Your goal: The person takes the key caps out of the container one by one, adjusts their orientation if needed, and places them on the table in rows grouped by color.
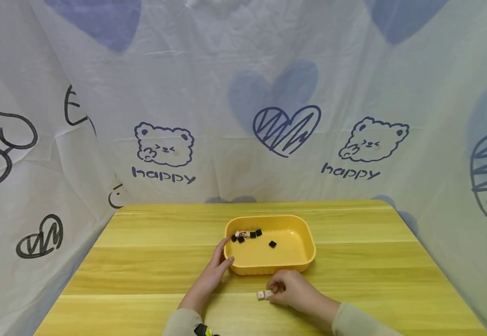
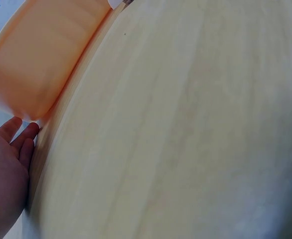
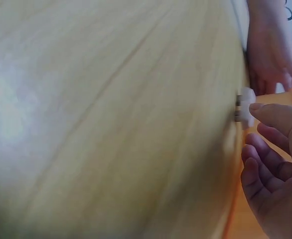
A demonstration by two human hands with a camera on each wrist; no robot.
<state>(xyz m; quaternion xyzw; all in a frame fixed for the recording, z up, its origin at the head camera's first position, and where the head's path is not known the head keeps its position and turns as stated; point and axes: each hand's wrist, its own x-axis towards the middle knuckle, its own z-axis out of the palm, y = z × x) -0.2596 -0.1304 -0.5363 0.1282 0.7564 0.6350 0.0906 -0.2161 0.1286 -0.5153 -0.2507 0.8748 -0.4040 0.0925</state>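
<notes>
Pinching 2 small white square keycaps (image 1: 264,294) at lower centre, the right hand (image 1: 291,289) curls; the left hand (image 1: 216,268) rests flat-fingered against the shallow yellow plastic tray (image 1: 306,242) on the wooden bench (image 1: 142,261).

Bear-and-heart printed cloth (image 1: 243,93) behind wooden table (image 1: 142,261)

Makeshift recording booth: cartoon-print cloth backdrop (image 1: 243,116)

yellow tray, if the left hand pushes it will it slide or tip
The tray would probably slide: it sits flat on the smooth table and is low and wide, so tipping seems unlikely. It looks like light plastic with only a few small black pieces inside. The left hand touching its rim may steady it.
</notes>
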